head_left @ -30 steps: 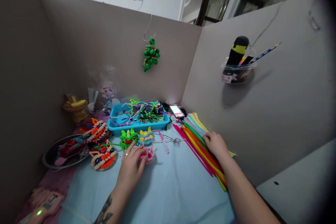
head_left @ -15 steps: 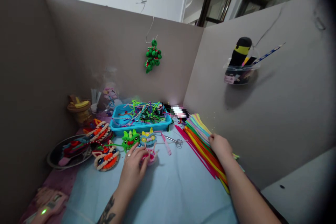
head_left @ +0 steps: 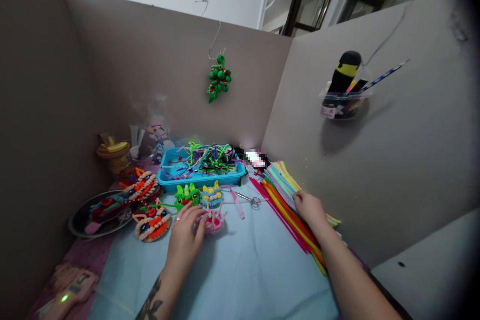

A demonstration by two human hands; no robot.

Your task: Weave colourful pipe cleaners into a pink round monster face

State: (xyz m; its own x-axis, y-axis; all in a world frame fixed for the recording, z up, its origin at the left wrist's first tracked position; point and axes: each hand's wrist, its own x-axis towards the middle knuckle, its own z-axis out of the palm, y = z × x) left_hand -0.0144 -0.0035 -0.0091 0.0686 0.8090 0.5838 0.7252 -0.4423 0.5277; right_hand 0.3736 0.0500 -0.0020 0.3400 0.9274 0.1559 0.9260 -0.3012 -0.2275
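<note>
Head view shows the right hand resting on the pipe-cleaner stack, whose long axis runs along the right edge of the blue cloth, its far end beyond the fingertips. The left hand lies well apart, fingers draped over a pink pipe-cleaner figure. Whether either hand pinches anything cannot be told.

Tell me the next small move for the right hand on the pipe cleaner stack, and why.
Probably pinch a single stem off the pipe cleaner stack with the right hand. That hand rests on top of the bundle with no stem lifted clear, while the left hand lies on the pink pipe-cleaner piece on the blue cloth, beside the scissors.
</note>
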